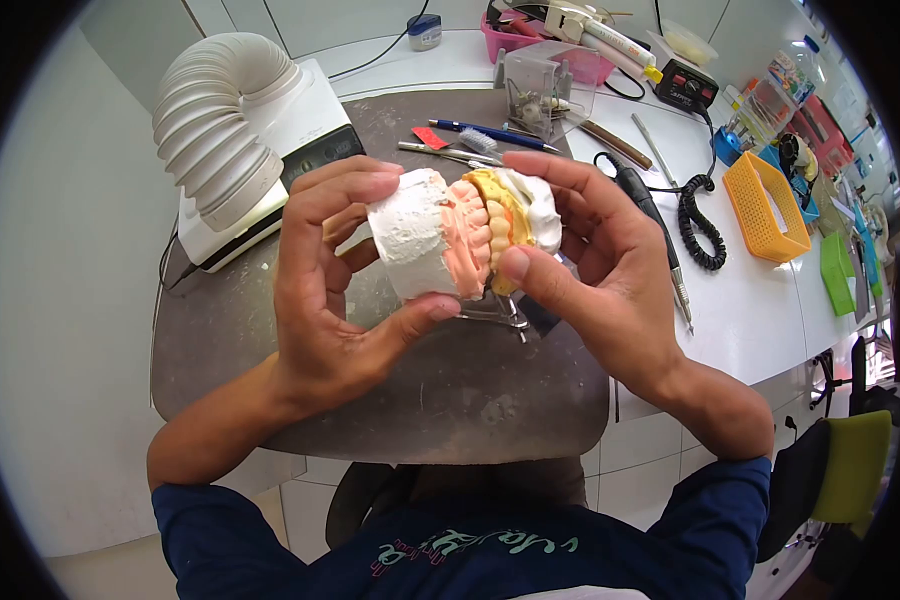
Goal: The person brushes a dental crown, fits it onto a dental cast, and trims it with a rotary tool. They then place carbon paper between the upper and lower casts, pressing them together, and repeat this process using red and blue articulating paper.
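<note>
A dental plaster model with a white base and pink gum part is gripped by my left hand, fingers over its top and thumb underneath. Against its teeth sits a second dental cast, yellow and white with a row of tan teeth. My right hand clasps this one, thumb across the teeth and forefinger along the top edge. The two casts meet tooth to tooth, tilted sideways above the grey mat. Just below them shows a metal frame, partly hidden by the casts and my hand.
At the left stands a white unit with a ribbed hose. Pens and a brush lie behind the casts. A clear box of small tools sits at the back. On the right are a corded handpiece and a yellow basket.
</note>
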A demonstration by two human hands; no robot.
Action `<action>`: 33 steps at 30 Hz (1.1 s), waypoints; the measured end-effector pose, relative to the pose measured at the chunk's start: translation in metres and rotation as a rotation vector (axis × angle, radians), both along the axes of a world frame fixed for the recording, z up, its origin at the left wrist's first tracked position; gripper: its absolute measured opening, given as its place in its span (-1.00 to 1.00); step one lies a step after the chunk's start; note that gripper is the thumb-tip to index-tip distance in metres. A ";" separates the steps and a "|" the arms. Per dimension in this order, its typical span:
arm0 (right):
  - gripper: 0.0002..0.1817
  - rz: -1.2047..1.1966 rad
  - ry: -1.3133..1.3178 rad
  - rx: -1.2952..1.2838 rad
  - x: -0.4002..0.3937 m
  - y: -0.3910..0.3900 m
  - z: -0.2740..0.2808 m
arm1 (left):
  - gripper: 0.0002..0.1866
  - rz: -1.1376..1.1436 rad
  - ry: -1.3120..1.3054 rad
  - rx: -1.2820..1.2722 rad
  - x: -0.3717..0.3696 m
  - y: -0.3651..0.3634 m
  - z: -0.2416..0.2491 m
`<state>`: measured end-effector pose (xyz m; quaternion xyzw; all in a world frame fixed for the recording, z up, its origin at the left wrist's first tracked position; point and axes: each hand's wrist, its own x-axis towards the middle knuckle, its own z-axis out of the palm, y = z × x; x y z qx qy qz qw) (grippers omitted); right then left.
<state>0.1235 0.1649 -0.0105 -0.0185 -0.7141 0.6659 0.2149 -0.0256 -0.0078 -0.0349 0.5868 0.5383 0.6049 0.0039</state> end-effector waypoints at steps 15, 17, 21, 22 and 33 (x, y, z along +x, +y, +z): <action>-0.38 -0.163 0.051 0.367 -0.006 0.017 -0.008 | -0.14 0.275 0.445 -0.194 -0.016 -0.001 0.003; -0.38 -0.175 0.079 0.413 -0.007 0.018 -0.012 | -0.18 0.250 0.778 -0.178 -0.016 0.000 0.009; -0.37 -0.180 0.062 0.474 -0.007 0.015 -0.011 | -0.35 0.177 0.769 -0.236 -0.009 0.004 0.012; -0.36 -0.179 0.062 0.491 -0.006 0.015 -0.011 | -0.35 0.174 0.770 -0.237 -0.011 0.007 0.008; -0.36 -0.173 0.087 0.395 -0.007 0.018 -0.008 | -0.68 0.239 0.953 0.000 -0.017 0.011 -0.002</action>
